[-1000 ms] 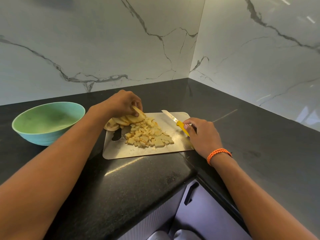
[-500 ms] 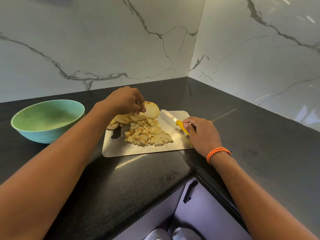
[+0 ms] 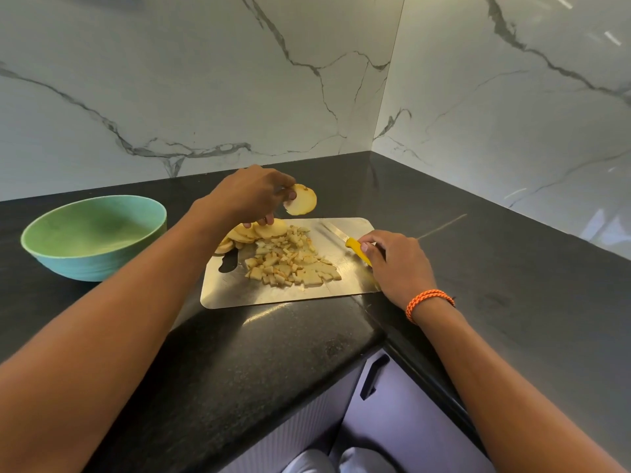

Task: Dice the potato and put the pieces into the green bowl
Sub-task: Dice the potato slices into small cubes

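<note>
Head view looks down on a black speckled bench that turns a corner under white marble-veined walls. A shiny metal cutting board lies flat on the bench near the inner corner edge. On it sits a loose heap of diced potato: small, pale yellow, uneven cubes and chips, some with a browner edge, spread across the middle of the board. At the board's far left corner a fan of round potato slices overlaps, partly hanging past the board's edge beside its dark handle slot.

The left hand is raised above those slices, its thumb and fingers pinched on a single round potato slice, which is held off the board, tilted with its pale cut face toward the camera and a thin tan rim around it.

The right hand, with an orange braided band at the wrist, rests on the right end of the board, fingers closed around the yellow handle of a knife; the blade lies low along the board, pointing away, clear of the diced heap.

The green bowl stands on the bench well to the left of the board, light green inside, teal outside, with no potato visible in it.
</note>
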Available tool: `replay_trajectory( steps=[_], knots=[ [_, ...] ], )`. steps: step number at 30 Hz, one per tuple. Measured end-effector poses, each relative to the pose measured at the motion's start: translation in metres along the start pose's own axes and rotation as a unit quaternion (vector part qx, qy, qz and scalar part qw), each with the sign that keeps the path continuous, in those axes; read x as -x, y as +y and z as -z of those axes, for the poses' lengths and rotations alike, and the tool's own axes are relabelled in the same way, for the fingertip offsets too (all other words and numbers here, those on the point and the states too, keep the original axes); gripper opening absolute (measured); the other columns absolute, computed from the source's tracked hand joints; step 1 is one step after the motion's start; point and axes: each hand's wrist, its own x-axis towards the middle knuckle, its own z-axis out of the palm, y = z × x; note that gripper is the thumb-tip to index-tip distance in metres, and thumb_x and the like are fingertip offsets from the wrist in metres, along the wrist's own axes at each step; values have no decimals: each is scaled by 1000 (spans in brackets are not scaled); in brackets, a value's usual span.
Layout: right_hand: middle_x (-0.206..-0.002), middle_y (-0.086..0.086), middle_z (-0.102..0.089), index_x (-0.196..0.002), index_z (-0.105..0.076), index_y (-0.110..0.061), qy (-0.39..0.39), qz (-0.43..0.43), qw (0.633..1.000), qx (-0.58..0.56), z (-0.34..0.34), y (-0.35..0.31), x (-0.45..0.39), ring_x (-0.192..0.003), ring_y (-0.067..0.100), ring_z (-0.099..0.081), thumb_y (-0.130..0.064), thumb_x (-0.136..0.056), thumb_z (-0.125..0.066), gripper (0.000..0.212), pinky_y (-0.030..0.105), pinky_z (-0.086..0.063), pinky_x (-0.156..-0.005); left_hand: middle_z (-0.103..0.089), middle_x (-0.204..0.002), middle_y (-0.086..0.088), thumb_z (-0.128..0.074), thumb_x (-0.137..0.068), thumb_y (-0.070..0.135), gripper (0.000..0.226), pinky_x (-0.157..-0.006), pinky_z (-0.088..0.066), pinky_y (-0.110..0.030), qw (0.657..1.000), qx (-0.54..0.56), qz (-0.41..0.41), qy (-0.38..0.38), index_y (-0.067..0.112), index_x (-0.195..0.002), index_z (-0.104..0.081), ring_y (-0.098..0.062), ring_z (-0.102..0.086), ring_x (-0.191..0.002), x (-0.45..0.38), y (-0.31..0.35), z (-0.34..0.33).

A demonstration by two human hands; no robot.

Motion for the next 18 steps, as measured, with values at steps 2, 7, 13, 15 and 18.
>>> replay_trajectory(
  steps=[2,7,13,15,18],
  knots=[
    [-110,-3,-73,-119,-73,-26,10,-5,1000,-2,0,-1,0,-95,16,-63,-32,-106,-54,24,40,-58,-87,-78,-90,0,-57,-108,33,22,-54,-61,-36,999,-32,-23,28,26,-128,-64,-14,-76,-65,0,0,0],
    [-101,-2,-74,-116,-74,-24,83,-46,995,2,4,0,-1,-87,15,-63,-33,-105,-54,24,38,-57,-79,-73,-75,5,-63,-104,39,23,-60,-50,-29,978,-48,-72,188,25,-104,-82,-15,-65,-63,1,27,-14],
    [-95,-2,-73,-108,-75,-22,121,-81,989,4,8,1,0,-83,14,-61,-31,-104,-56,21,31,-50,-74,-76,-109,12,-76,-89,61,45,-65,-48,-25,984,-121,-122,38,32,-123,-77,-9,-65,-85,3,60,-44],
    [-97,0,-74,-111,-75,-21,107,-74,991,3,8,-1,1,-87,16,-63,-33,-103,-58,22,32,-52,-77,-77,-110,11,-77,-86,62,51,-69,-53,-27,987,-112,-114,31,32,-127,-75,-10,-67,-90,2,58,-44],
    [-103,4,-74,-120,-73,-23,68,-66,995,34,5,-5,3,-96,23,-67,-41,-99,-64,29,41,-58,-87,-78,-111,8,-73,-94,54,37,-76,-60,-33,992,-73,-76,63,27,-119,-80,-10,-70,-89,0,55,-45]
  ],
)
